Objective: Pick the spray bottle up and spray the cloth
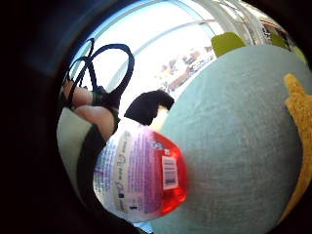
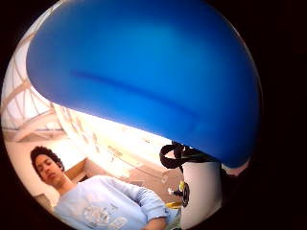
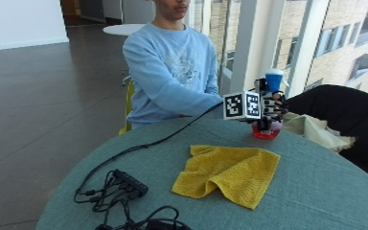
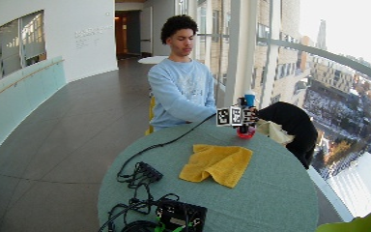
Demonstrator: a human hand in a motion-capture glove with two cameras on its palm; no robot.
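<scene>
Spray bottle upright at far side of table, blue cap up, label print unreadable. Gloved right hand raised, fingers wrapped round bottle. Yellow cloth nearer, apart.

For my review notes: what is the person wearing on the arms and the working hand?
Both arms are in the long sleeves of a light blue sweatshirt with a pale print on the chest. The right hand wears a black glove of straps and loops, with bare fingers showing between them in the little finger side palm view. The other hand is not clearly in view.
</scene>
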